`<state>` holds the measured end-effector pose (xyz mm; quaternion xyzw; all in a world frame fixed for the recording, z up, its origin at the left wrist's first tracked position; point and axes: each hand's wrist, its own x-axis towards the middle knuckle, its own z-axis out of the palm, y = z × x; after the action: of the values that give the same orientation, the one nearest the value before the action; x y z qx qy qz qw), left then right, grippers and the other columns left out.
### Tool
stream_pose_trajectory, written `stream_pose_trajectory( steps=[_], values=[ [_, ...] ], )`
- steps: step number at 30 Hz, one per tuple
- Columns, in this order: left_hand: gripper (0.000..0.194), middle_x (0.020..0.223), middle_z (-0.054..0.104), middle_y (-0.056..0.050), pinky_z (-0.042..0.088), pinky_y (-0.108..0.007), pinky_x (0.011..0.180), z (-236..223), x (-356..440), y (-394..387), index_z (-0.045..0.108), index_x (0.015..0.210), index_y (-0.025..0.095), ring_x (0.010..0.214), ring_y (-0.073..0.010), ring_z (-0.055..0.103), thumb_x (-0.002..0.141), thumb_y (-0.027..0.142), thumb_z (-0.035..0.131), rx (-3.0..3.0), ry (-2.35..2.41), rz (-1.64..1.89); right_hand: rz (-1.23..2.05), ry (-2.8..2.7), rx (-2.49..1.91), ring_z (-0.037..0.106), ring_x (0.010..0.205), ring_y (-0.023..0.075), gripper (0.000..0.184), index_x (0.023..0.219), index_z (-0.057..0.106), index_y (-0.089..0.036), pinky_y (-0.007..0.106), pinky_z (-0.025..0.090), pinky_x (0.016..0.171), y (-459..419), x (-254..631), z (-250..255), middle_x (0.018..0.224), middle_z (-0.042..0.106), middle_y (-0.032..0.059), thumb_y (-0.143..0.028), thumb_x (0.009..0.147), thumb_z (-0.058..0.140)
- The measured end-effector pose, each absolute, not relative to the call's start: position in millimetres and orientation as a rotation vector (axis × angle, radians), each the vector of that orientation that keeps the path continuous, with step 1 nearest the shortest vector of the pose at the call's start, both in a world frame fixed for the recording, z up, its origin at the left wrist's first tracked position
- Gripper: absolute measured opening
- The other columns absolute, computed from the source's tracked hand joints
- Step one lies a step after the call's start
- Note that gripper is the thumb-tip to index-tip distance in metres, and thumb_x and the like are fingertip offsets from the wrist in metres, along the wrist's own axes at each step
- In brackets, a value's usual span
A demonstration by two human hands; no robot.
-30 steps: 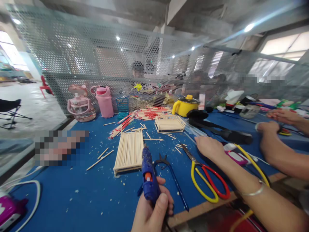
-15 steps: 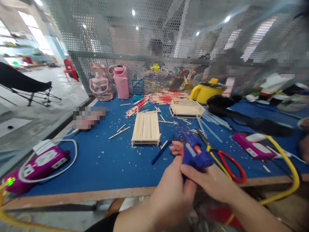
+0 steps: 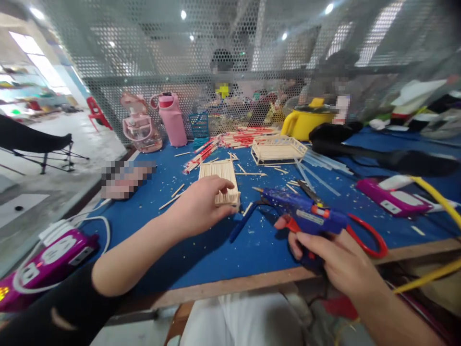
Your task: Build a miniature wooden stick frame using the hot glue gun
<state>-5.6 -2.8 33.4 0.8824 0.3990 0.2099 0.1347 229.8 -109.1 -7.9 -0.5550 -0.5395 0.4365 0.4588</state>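
Since the earlier frame, the left hand (image 3: 203, 201) has left the blue hot-glue gun (image 3: 302, 206) and now sits over the stick panel (image 3: 218, 168); the right hand (image 3: 337, 254) alone carries the gun, its nozzle pointing left toward the panel, not touching it. Right grip: clamped around the gun's handle, a finger at the orange trigger. Left grip: fingers and thumb apart at the panel's near right corner; contact cannot be confirmed from where I stand. Panel position: flat on the blue bench (image 3: 201, 259), left of the gun.

Progress, as judged: the panel's deck is laid, sticks side by side, with a short upright at the far right corner; no complete railing is visible. Beyond it, to the right, the railed stick tray (image 3: 279, 153) looks further assembled. Unattached: loose wooden sticks (image 3: 168, 201) left of the panel and a red-and-natural stick pile (image 3: 248, 138) behind.
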Motion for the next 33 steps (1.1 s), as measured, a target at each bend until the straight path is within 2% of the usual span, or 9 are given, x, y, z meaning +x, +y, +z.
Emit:
stream_pose_trajectory(
  steps=[5, 11, 16, 18, 24, 27, 33],
  values=[
    [0.027, 0.083, 0.064, -0.004, 0.044, -0.028, 0.066, 23, 13, 8, 0.064, 0.094, 0.016, 0.073, -0.0163, 0.057, 0.076, 0.036, 0.068, 2.578, 1.152, 0.544, 0.991, -1.333, -1.329, 0.05, 0.056, 0.0125, 0.023, 0.098, 0.061, -0.021, 0.025, 0.042, 0.055, -101, 233, -22, 0.059, 0.055, -0.0023, -0.038, 0.085, 0.053],
    [0.016, 0.08, 0.064, -0.002, 0.042, -0.024, 0.062, 22, 10, 3, 0.065, 0.088, 0.016, 0.068, -0.0129, 0.055, 0.079, 0.029, 0.062, 2.501, 1.16, 0.594, 0.982, -1.323, -1.378, 0.052, 0.055, 0.0153, 0.02, 0.092, 0.064, -0.024, 0.028, 0.045, 0.055, -101, 234, -22, 0.056, 0.054, -0.0014, -0.038, 0.083, 0.052],
    [0.011, 0.071, 0.063, 0.0, 0.038, -0.022, 0.057, 19, 11, 2, 0.065, 0.082, 0.017, 0.06, -0.0104, 0.051, 0.08, 0.027, 0.061, 2.457, 1.194, 0.654, 0.847, -1.352, -1.446, 0.06, 0.067, 0.0201, 0.017, 0.09, 0.068, -0.03, 0.032, 0.05, 0.059, -106, 234, -23, 0.072, 0.065, 0.0015, -0.041, 0.082, 0.057],
    [0.01, 0.071, 0.063, 0.001, 0.038, -0.021, 0.057, 18, 12, 2, 0.065, 0.081, 0.017, 0.06, -0.01, 0.051, 0.08, 0.026, 0.061, 2.444, 1.205, 0.66, 0.83, -1.3, -1.479, 0.061, 0.069, 0.0213, 0.017, 0.089, 0.069, -0.031, 0.032, 0.051, 0.058, -108, 233, -24, 0.071, 0.065, 0.0015, -0.043, 0.081, 0.059],
    [0.01, 0.069, 0.063, 0.001, 0.037, -0.021, 0.055, 20, 14, 1, 0.066, 0.076, 0.017, 0.058, -0.01, 0.05, 0.079, 0.027, 0.062, 2.409, 1.243, 0.664, 0.858, -1.292, -1.545, 0.058, 0.063, 0.0192, 0.019, 0.09, 0.069, -0.03, 0.033, 0.052, 0.06, -110, 230, -21, 0.069, 0.064, 0.0013, -0.043, 0.082, 0.057],
    [0.011, 0.069, 0.064, 0.001, 0.037, -0.021, 0.055, 20, 15, 1, 0.066, 0.076, 0.017, 0.059, -0.0101, 0.051, 0.079, 0.027, 0.063, 2.392, 1.264, 0.671, 0.812, -1.295, -1.543, 0.061, 0.066, 0.0205, 0.018, 0.091, 0.069, -0.032, 0.032, 0.053, 0.06, -109, 233, -24, 0.068, 0.064, 0.0002, -0.044, 0.081, 0.06],
    [0.021, 0.074, 0.067, 0.0, 0.04, -0.023, 0.059, 20, 8, 5, 0.069, 0.088, 0.019, 0.064, -0.0121, 0.056, 0.076, 0.036, 0.069, 2.363, 1.254, 0.615, 0.843, -1.358, -1.48, 0.061, 0.062, 0.0184, 0.023, 0.097, 0.069, -0.032, 0.029, 0.052, 0.054, -105, 238, -28, 0.068, 0.066, -0.0003, -0.046, 0.082, 0.059]
  ],
)
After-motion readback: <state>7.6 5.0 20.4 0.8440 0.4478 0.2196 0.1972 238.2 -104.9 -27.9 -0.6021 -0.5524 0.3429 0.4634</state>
